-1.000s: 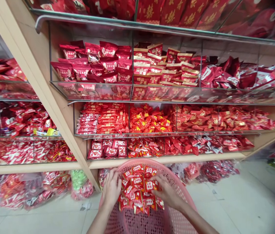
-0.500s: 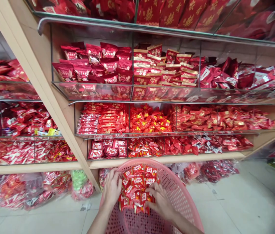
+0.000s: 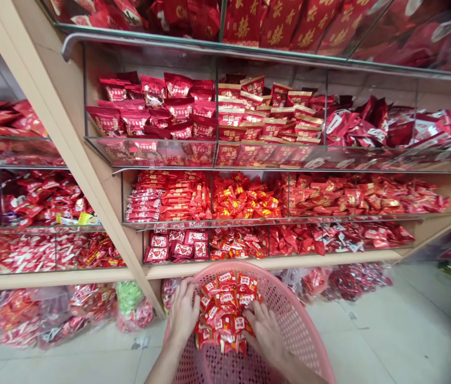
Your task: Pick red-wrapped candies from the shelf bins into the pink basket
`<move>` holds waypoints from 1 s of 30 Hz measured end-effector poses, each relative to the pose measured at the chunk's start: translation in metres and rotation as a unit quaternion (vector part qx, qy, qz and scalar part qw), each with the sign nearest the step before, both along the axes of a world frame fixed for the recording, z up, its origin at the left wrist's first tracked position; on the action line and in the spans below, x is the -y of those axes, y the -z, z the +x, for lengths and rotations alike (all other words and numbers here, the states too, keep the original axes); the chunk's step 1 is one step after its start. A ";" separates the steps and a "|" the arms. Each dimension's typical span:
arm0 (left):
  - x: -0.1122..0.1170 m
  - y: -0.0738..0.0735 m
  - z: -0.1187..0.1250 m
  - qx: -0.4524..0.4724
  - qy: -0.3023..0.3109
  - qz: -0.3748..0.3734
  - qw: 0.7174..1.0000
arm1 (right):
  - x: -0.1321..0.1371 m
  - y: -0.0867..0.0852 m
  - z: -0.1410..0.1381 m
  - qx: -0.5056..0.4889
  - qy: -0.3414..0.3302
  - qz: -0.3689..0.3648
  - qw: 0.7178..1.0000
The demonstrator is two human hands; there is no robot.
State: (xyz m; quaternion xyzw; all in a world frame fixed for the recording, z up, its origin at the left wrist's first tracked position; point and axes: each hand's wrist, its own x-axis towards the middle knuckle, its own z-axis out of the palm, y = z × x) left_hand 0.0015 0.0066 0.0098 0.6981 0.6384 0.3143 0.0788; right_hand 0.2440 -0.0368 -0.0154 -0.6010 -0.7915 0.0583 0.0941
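A pink perforated plastic basket (image 3: pixel 307 330) stands below me, with a pile of small red candy packets (image 3: pixel 225 301) with white labels inside. My left hand (image 3: pixel 183 309) is over the basket's left rim, its bent fingers closed around the edge, close beside the pile; the undersides of the fingers are hidden. On the pile's right side lies my right hand (image 3: pixel 267 330), its fingers spread and curved, with the tips touching the packets. It has no packet clearly gripped.
Ahead rises a wooden shelf (image 3: pixel 257 264) with clear dividers and red packets in rows. A slanting wooden post (image 3: pixel 65 154) stands at the left. Plastic bags of sweets (image 3: pixel 69 314) lie on the tiled floor (image 3: pixel 409 330) under the shelves.
My right hand has shifted very slightly on the right side of the pile. My left hand stays at the rim, and the packets look almost unchanged.
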 end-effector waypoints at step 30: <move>0.001 0.006 -0.001 -0.016 -0.009 0.026 1.000 | -0.154 -0.089 -0.047 -0.026 0.004 0.000 1.000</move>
